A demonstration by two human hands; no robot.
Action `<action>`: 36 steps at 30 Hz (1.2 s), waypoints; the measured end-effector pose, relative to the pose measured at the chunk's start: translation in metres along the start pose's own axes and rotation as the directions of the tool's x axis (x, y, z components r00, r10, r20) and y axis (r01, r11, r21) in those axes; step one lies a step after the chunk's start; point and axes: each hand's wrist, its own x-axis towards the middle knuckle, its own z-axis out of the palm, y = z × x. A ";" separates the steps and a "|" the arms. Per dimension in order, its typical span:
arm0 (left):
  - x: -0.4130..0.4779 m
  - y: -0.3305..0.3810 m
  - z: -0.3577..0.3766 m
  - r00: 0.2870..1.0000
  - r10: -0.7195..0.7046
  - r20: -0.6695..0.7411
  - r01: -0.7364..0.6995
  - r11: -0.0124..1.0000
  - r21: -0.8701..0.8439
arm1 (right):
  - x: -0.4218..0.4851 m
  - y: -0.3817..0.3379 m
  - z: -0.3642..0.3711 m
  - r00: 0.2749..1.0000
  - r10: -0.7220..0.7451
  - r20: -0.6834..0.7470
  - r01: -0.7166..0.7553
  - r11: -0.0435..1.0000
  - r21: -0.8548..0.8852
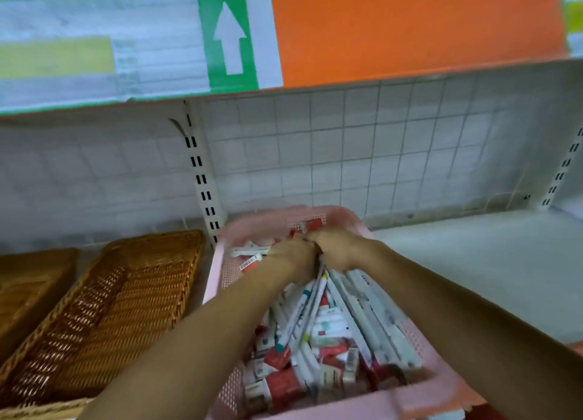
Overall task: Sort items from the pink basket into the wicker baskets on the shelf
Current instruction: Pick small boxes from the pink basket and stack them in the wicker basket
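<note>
Left hand (pixel 290 257) and right hand (pixel 342 249) meet, knuckles touching, inside the pink basket (pixel 227 273) over long packs (pixel 362 318); blur hides any grip. A wicker basket (pixel 126 293) lies left of both hands.

The back of the shelving unit is a white panel (pixel 378 154) with a thin grid of grey lines, like small tiles. A cream upright post (pixel 202 173) with pairs of dark slots runs down it left of the middle, and a second slotted post (pixel 564 167) stands at the far right. The lower shelf (pixel 489 268) is a pale grey-white board. Above, a large orange board (pixel 410 28) lies beside a green sign (pixel 220 82) with a white arrow (pixel 230 41) pointing up. Left of the sign is a pale printed sheet (pixel 94 19) with a yellow-green band (pixel 56 56); its text is too blurred to read. The light is soft and even.
</note>
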 end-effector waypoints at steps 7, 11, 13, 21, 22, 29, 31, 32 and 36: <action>0.003 0.002 0.005 0.987 -0.090 -0.136 0.086 0.996 -0.032 | 0.019 0.010 0.009 0.998 -0.027 -0.058 0.031 0.998 0.060; 0.003 -0.008 0.008 0.980 -0.119 -0.156 0.104 0.989 -0.103 | 0.027 0.016 0.016 0.994 0.002 -0.111 0.015 0.989 0.148; 0.001 -0.012 0.009 0.975 -0.140 -0.174 0.114 0.982 -0.151 | 0.032 0.020 0.021 0.991 0.009 -0.131 0.012 0.988 0.154; -0.021 -0.027 -0.005 0.943 -0.192 -0.271 0.141 0.971 -0.195 | 0.022 0.011 0.010 0.976 0.069 -0.205 -0.058 0.996 0.062; -0.024 -0.030 -0.005 0.937 -0.213 -0.276 0.162 0.967 -0.196 | 0.019 0.010 0.008 0.975 0.058 -0.214 -0.044 0.997 0.067; -0.051 -0.046 -0.006 0.903 -0.307 -0.301 0.192 0.914 -0.356 | 0.008 -0.003 -0.009 0.970 0.124 -0.209 -0.058 0.953 0.297; -0.062 -0.052 -0.004 0.890 -0.318 -0.328 0.189 0.910 -0.370 | 0.006 -0.012 -0.015 0.975 0.152 -0.162 -0.055 0.872 0.486; -0.067 -0.056 -0.004 0.881 -0.324 -0.345 0.190 0.910 -0.367 | 0.006 -0.019 -0.017 0.981 0.153 -0.123 -0.053 0.809 0.585; -0.092 -0.070 0.000 0.846 -0.345 -0.407 0.169 0.897 -0.410 | -0.002 -0.059 -0.021 0.991 0.128 -0.027 -0.049 0.559 0.828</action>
